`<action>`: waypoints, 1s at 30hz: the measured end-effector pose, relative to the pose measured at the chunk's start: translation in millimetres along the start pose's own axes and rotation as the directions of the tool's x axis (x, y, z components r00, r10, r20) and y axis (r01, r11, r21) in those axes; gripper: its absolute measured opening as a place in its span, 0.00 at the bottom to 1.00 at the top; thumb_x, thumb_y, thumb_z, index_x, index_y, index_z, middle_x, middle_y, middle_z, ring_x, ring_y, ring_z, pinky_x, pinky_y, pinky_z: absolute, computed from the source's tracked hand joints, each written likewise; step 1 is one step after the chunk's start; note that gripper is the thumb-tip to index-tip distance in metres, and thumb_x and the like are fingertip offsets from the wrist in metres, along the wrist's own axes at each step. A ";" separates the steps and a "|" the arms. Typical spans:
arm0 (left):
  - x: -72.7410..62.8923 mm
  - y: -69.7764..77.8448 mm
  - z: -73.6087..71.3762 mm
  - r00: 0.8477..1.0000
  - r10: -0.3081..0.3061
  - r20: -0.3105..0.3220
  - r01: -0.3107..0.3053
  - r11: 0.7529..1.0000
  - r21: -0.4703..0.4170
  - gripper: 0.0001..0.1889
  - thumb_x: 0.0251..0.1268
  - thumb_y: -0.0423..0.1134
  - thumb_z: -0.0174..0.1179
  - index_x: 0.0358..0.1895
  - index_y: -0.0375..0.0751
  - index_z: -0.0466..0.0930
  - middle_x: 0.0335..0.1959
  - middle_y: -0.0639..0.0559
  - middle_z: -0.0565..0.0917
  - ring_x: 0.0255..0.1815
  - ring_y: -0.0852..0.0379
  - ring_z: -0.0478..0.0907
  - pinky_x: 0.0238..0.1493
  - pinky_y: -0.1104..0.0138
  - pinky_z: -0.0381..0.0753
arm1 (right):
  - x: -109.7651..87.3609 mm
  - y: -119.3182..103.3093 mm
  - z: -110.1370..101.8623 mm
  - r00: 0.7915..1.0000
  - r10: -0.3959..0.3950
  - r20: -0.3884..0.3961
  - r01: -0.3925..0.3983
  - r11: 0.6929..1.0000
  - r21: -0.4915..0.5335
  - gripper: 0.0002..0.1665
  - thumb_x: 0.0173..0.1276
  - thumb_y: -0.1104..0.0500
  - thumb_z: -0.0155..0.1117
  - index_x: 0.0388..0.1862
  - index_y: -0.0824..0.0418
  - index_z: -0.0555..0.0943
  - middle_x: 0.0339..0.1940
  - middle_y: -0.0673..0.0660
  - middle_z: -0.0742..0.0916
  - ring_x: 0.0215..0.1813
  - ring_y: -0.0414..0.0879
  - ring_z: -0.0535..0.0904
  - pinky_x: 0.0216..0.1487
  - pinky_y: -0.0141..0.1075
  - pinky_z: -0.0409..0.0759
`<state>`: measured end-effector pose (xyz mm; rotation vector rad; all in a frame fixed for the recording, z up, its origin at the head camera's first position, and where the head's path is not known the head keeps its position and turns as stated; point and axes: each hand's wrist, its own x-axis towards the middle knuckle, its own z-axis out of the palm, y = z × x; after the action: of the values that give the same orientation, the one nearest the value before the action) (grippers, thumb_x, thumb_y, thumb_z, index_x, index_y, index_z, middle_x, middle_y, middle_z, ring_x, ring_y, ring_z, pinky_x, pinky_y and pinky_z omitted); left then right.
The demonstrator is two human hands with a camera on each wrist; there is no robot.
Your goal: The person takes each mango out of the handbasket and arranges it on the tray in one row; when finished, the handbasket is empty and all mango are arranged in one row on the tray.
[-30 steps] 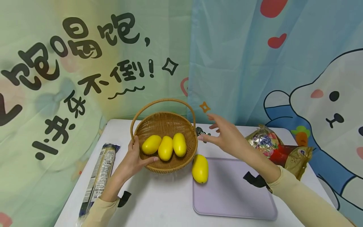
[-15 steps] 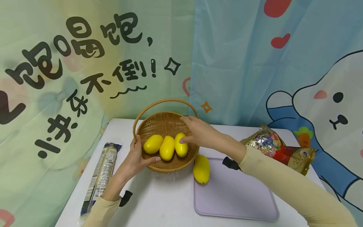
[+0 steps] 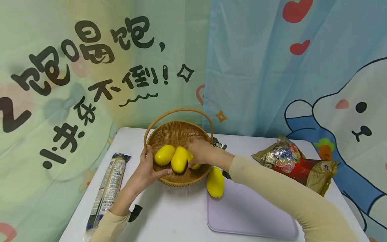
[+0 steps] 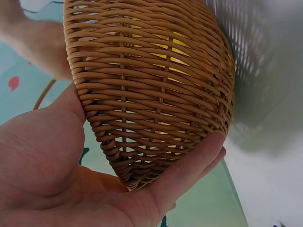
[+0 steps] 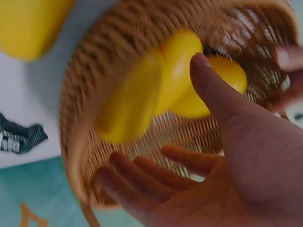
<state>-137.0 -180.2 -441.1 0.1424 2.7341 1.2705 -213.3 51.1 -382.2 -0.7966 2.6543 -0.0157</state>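
A brown wicker basket point(image 3: 173, 131) with a tall arched handle stands tilted toward me, holding three smooth, oblong yellow fruits point(image 3: 179, 160). My left hand point(image 3: 146, 172) grips its left rim, thumb over the inside and fingers against the outer weave, as the left wrist view confirms. My right hand point(image 3: 202, 153) reaches into the basket's right side and covers much of the rightmost fruit point(image 3: 196, 166). In the right wrist view that hand point(image 5: 208, 175) has spread fingers, its thumb in front of the fruits; contact cannot be told. A fourth such fruit point(image 3: 215, 183) lies outside on the tray's corner.
A lilac tray point(image 3: 251, 215) lies right of the basket. A long, flat packet point(image 3: 109, 185) is at the left, and a gold and red bag point(image 3: 296, 164) at the right. Behind the basket sits a small dark packet point(image 3: 219, 144). A printed curtain hangs behind the table.
My right hand has moved left and down from beside the basket into it, over the rightmost fruit. My left hand keeps its grip on the rim. The view has shifted slightly.
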 end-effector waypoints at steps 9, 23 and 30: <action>-0.1 1.3 -0.1 1.000 -0.019 -0.003 0.019 1.000 0.015 0.67 0.60 0.55 0.72 0.81 0.33 0.25 0.82 0.31 0.29 0.77 0.31 0.60 0.73 0.42 0.65 | 10.6 -9.6 35.4 0.996 0.092 0.006 -0.089 0.978 -0.190 0.62 0.59 0.40 0.77 0.82 0.63 0.55 0.80 0.70 0.63 0.68 0.65 0.75 0.60 0.50 0.82; -0.9 4.1 0.7 0.999 -0.041 0.007 0.041 0.999 0.013 0.69 0.57 0.61 0.72 0.81 0.33 0.26 0.82 0.32 0.28 0.77 0.31 0.60 0.73 0.42 0.65 | 10.0 -2.5 34.6 0.997 0.075 0.016 -0.074 0.997 -0.022 0.60 0.61 0.51 0.79 0.81 0.68 0.54 0.80 0.75 0.58 0.58 0.61 0.84 0.50 0.41 0.86; -0.9 1.2 0.0 0.999 -0.051 0.008 0.051 0.998 0.024 0.70 0.56 0.64 0.70 0.81 0.34 0.26 0.82 0.31 0.28 0.77 0.30 0.59 0.73 0.42 0.65 | 2.8 11.5 13.8 0.999 0.053 -0.006 -0.052 0.988 0.143 0.62 0.62 0.46 0.76 0.82 0.68 0.50 0.80 0.74 0.59 0.71 0.64 0.74 0.68 0.49 0.77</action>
<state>-136.0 -179.5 -440.1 0.0797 2.7280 1.2219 -216.7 60.6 -397.4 -0.6817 2.6472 -0.1943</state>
